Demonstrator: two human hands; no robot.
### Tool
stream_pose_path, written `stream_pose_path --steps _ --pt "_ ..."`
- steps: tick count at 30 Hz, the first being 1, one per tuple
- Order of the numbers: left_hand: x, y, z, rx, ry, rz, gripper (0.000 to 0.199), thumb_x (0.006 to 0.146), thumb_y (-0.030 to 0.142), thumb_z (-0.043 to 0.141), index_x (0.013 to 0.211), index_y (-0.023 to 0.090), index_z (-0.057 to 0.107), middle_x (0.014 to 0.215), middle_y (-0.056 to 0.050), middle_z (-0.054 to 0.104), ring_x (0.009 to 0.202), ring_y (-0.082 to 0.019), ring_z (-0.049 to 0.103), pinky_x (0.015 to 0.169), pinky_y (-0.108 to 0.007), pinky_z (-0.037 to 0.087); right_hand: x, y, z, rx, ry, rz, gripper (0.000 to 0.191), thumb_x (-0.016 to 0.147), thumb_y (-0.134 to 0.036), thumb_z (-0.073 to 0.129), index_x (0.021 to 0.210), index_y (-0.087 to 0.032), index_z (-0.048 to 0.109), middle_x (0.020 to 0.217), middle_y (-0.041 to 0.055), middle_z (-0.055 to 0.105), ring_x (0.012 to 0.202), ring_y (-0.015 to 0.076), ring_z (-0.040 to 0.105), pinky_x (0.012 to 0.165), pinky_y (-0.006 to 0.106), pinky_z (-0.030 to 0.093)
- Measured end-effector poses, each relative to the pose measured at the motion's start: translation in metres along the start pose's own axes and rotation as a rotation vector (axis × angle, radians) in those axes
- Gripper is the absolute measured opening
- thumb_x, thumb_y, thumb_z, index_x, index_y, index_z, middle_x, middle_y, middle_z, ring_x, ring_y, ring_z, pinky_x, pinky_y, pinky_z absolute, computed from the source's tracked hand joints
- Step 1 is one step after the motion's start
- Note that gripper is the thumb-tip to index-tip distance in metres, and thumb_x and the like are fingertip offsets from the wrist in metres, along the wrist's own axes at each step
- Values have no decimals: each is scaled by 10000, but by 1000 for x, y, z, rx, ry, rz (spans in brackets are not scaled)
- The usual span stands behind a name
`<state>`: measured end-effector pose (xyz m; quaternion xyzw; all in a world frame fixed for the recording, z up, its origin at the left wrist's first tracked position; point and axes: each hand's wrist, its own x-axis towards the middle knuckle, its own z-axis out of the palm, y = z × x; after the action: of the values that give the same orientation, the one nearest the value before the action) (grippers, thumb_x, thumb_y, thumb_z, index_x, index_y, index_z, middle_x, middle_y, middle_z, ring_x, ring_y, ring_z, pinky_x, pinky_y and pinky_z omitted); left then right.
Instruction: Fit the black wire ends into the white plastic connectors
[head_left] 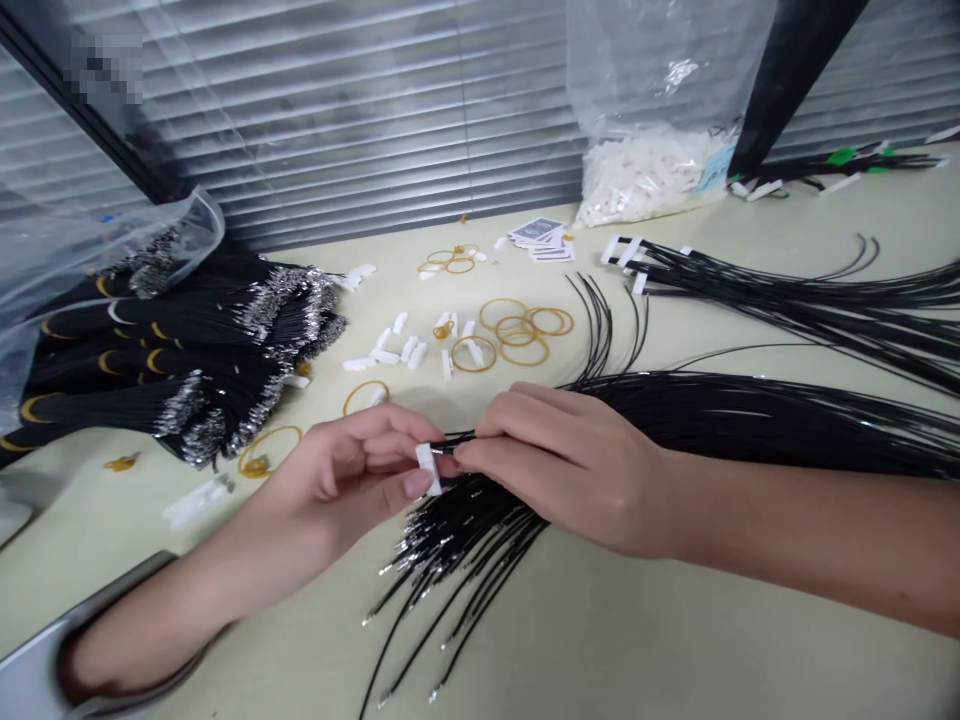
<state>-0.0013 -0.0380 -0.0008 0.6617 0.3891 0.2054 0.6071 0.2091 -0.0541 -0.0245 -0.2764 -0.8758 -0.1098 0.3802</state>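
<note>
Between the thumb and fingers of my left hand (330, 500) is a small white connector (428, 468). My right hand (577, 465) is closed on thin black wire just to the right of it, and the wire's end meets the connector. Beneath both hands lies a big bundle of black wires (480, 530), its metal-tipped ends fanned toward the front. Loose white connectors (386, 355) and yellow rubber bands (517, 335) are scattered behind my hands.
Banded black wire bundles (202, 350) lie at the left beside a clear bag. A bag of white connectors (637, 180) stands at the back, near a few cards (538, 232). More wires with connectors (750, 285) stretch rightward. Window blinds are behind the table.
</note>
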Motion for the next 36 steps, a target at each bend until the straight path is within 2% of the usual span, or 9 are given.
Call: stream_pose_path --steps 3,10,18,24,27,29,31,33,36 --pt "1 1 1 -27 -4 -3 130 851 222 617 975 252 596 869 61 676 827 -36 618 722 -66 463 -1 0 0 6 -2 -6 332 915 -130 437 628 -108 603 643 24 511 599 86 420 531 228 365" --pt "1 3 6 32 25 -40 132 844 200 607 973 213 585 806 41 671 732 -35 587 629 -61 434 -2 1 -3 42 -29 -43 278 904 -108 454 706 -82 647 680 54 536 649 105 453 570 228 404" --pt "0 6 5 87 -24 -71 133 840 261 612 947 186 588 808 21 662 742 -57 569 652 -103 428 2 1 -5 73 -13 -128 260 901 -90 443 743 -71 648 670 54 528 624 116 417 567 245 410" --pt "2 9 11 34 10 -46 100 822 183 607 902 141 563 808 -6 681 754 -63 612 660 -99 453 3 2 -3 86 -13 -100 245 912 -91 424 810 -85 647 692 52 553 638 110 441 600 227 425" --pt "4 5 10 20 53 28 136 820 203 616 943 153 584 859 -21 700 816 -89 636 726 -130 478 6 2 -2 -10 25 -93 175 892 -109 478 848 -98 648 699 49 556 643 110 456 580 223 413" --pt "5 1 6 31 117 88 154 821 229 622 963 175 597 873 -18 707 816 -97 644 722 -137 486 8 0 -3 -43 42 -117 159 881 -142 504 808 -99 639 713 54 559 643 114 457 588 237 413" --pt "6 -1 1 59 180 127 157 817 241 629 961 184 601 868 -17 711 785 -98 651 680 -129 488 8 -5 -6 -42 -13 -175 171 884 -169 495 779 -109 617 740 54 555 657 122 459 613 257 415" --pt "6 -1 -2 77 218 136 159 817 239 631 959 176 599 889 -32 713 833 -112 659 709 -133 492 7 -10 -8 -46 -173 -212 152 882 -164 480 790 -120 593 784 54 547 688 140 465 638 281 410" --pt "6 2 -5 82 210 90 154 825 230 626 958 165 582 943 -48 705 918 -119 648 798 -146 478 4 -15 -8 -27 -393 -158 90 855 -108 488 811 -127 564 852 63 534 754 158 466 695 303 404"
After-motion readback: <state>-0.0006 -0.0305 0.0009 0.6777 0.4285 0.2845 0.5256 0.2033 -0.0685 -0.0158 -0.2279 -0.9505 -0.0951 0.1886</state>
